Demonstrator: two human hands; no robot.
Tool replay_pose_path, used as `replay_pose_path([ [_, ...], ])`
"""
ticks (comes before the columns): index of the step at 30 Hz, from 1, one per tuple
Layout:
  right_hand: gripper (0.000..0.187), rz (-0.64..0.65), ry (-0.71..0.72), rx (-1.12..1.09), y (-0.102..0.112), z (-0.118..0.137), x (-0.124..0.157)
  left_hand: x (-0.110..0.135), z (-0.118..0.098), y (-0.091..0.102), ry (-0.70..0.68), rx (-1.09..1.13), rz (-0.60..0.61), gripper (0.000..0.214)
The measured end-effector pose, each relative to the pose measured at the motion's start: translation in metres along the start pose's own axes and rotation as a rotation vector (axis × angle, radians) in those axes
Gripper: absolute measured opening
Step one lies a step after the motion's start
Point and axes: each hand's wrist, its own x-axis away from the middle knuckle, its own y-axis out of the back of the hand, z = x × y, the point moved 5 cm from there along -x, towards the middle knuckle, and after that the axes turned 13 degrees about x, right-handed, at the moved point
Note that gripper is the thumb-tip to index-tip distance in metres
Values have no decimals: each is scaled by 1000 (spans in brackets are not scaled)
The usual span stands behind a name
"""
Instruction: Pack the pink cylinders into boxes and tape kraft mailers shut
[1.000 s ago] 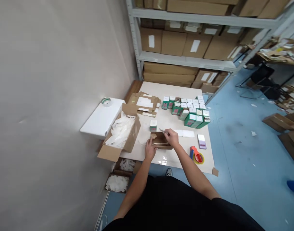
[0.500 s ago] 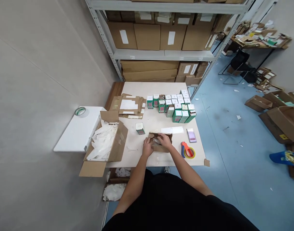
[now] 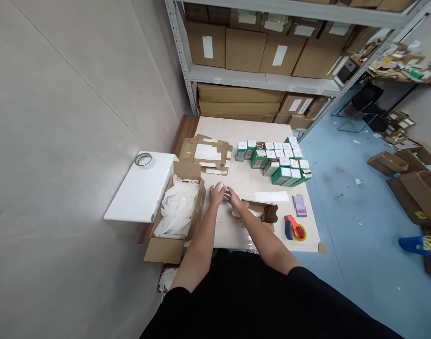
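My left hand [image 3: 216,194] is closed around a small white-and-green box [image 3: 221,186], mostly hidden by the fingers, with a bit of its white top showing. Close beside it on the right, my right hand [image 3: 232,197] has its fingers apart; whether they touch the box is hard to see. Under and beyond my right forearm lies an open cardboard box [image 3: 271,213] with some whitish wrapping at its left end. A white paper strip [image 3: 272,196] lies just behind that cardboard box.
Rows of green-and-white boxes [image 3: 284,175] stand at the back right. A tape dispenser [image 3: 295,229] and a purple pack [image 3: 299,205] lie at right. Flattened cardboard [image 3: 215,153] is at back left; a carton [image 3: 200,202] of white paper stands left. Shelving [image 3: 243,77] rises behind.
Both hands have left the open cardboard box and moved left to the small white-and-green box. The cardboard box now sits tilted differently, and the view has turned left.
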Motion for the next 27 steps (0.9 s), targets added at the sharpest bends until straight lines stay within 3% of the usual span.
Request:
replay_pose_path([
  [3, 60, -6, -79, -109, -12, -11, -2, -5, 5, 9, -2, -60, 23, 67],
  [6, 60, -98, -30, 29, -8, -7, -6, -2, 3, 21, -61, -39, 21, 64],
  [11, 82, -418, 149, 387, 30, 18, 17, 26, -11, 55, -194, 210, -41, 63],
  [14, 87, -498, 229, 415, 62, 21, 56, 55, -18, 56, -239, 411, -18, 62],
  [16, 83, -536, 238, 407, 90, 12, 86, 75, -20, 37, -201, 501, 33, 62],
  [21, 75, -758, 132, 306, 167, -34, 148, 116, -22, -53, -13, 428, 235, 57],
  [24, 67, -796, 76, 323, 196, -60, 157, 126, -24, -89, -5, 271, 276, 46],
  [27, 56, -785, 68, 493, 211, -74, 152, 127, -24, -105, -50, 35, 270, 38],
])
